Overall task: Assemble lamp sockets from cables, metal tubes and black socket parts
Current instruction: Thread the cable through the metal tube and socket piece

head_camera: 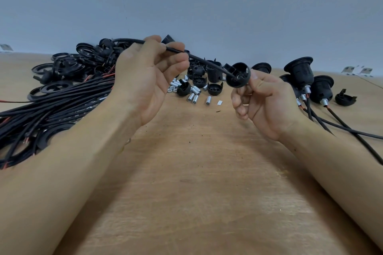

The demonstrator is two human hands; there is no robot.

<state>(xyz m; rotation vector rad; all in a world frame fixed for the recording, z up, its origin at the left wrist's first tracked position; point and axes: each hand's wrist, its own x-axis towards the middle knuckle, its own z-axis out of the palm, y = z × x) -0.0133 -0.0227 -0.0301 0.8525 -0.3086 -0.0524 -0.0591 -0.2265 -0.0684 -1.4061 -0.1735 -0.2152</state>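
A wooden desk (pixel 196 172) carries a heap of black cables (pixel 51 105) at the left, assembled sockets (pixel 300 72) at the right, and loose black caps and metal tubes (pixel 195 97) at the middle rear. Above it, the left hand (pixel 145 76) pinches a black cable (pixel 199 59), while the right hand (pixel 263 99) has its grip closed around a black socket cap (pixel 238 75), the cable's end entering the cap.

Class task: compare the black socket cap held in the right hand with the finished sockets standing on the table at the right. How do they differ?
The held cap is a shallow open cup; the finished sockets are taller threaded bodies with flanges. The held cap is off the table in the right hand; the finished sockets rest on it. The finished sockets show metal tubes; the cap shows none. Both are black, with cables.
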